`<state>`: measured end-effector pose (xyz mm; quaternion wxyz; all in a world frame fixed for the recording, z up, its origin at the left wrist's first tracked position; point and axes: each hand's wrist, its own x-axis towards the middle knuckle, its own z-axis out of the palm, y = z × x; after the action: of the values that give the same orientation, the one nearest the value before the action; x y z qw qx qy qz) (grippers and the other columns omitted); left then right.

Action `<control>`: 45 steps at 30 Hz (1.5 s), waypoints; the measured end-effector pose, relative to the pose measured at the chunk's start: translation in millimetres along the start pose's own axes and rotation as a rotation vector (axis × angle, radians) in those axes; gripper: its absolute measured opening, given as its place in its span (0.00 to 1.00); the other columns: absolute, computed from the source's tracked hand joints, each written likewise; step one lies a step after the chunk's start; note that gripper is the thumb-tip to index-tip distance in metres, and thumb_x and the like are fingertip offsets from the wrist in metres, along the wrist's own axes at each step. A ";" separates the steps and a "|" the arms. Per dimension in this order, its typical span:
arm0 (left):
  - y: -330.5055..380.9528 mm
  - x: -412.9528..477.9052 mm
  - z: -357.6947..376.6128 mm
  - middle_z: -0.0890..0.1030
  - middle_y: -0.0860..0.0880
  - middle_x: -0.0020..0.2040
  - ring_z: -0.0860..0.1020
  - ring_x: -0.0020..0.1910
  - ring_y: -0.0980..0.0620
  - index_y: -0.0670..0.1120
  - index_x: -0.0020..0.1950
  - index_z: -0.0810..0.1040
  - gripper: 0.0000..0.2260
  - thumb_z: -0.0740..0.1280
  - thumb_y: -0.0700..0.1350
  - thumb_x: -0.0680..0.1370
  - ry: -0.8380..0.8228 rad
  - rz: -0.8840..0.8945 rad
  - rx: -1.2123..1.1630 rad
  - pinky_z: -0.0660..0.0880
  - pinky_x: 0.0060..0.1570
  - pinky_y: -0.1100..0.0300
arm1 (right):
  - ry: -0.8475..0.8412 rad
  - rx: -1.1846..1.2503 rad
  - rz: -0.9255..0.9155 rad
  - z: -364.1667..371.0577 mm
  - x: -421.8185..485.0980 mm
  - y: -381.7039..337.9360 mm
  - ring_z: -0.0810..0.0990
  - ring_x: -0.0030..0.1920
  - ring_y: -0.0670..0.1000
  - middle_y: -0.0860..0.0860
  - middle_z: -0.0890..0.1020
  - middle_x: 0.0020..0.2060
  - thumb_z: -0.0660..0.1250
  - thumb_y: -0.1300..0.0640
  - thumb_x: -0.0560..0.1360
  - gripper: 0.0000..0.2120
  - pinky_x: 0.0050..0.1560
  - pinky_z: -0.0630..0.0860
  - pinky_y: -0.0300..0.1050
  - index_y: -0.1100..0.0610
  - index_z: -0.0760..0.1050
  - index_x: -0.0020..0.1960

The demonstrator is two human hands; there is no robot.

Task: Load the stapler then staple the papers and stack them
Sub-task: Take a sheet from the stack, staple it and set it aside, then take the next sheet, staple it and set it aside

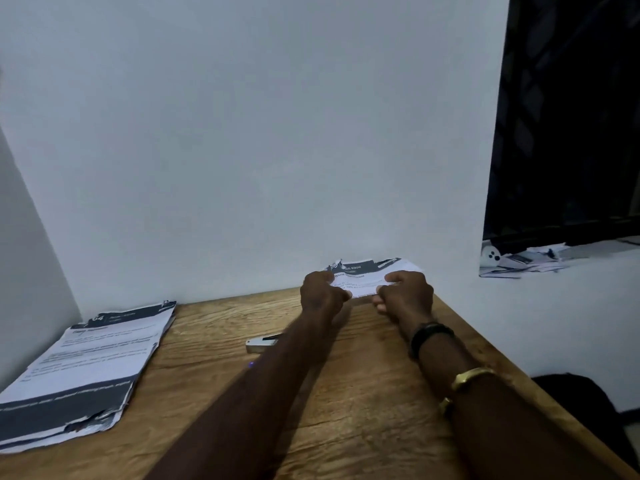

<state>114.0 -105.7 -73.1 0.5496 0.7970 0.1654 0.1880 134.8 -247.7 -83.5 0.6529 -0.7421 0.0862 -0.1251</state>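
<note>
Both my hands reach to the far right corner of the wooden table. My left hand and my right hand each grip the near edge of a set of printed papers that lies against the white wall. A silver stapler lies on the table to the left of my left forearm, partly hidden by it. A thick stack of printed papers with dark bands rests at the table's left side.
White walls close the table at the back and left. A window ledge with scattered papers sits at the right, under a dark window. A dark object lies beyond the table's right edge.
</note>
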 end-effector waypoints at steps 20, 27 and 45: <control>-3.8 18.1 14.8 0.78 0.44 0.64 0.72 0.67 0.42 0.46 0.62 0.80 0.18 0.70 0.50 0.73 -0.092 0.001 0.578 0.72 0.66 0.48 | -0.110 -0.532 -0.059 7.3 17.6 -2.2 0.87 0.33 0.50 0.51 0.85 0.26 0.64 0.63 0.68 0.08 0.41 0.82 0.43 0.60 0.82 0.40; -0.2 3.6 -9.4 0.85 0.50 0.56 0.82 0.58 0.50 0.47 0.55 0.85 0.09 0.69 0.46 0.77 0.096 0.272 0.116 0.75 0.63 0.55 | -0.128 -0.336 -0.245 21.4 -9.9 -26.1 0.85 0.54 0.59 0.54 0.87 0.52 0.70 0.56 0.73 0.11 0.60 0.80 0.51 0.54 0.84 0.55; -56.5 -30.9 -213.7 0.86 0.53 0.38 0.83 0.43 0.55 0.47 0.40 0.85 0.07 0.68 0.44 0.73 0.399 0.133 0.027 0.78 0.47 0.55 | -0.530 -0.152 -0.317 175.8 -165.7 -67.3 0.85 0.26 0.47 0.50 0.86 0.32 0.70 0.56 0.72 0.04 0.29 0.83 0.43 0.53 0.83 0.39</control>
<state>-19.2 73.1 -60.3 0.4815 0.7605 0.2205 0.3758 26.8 -24.0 -49.3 0.5675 -0.7998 -0.1945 -0.0210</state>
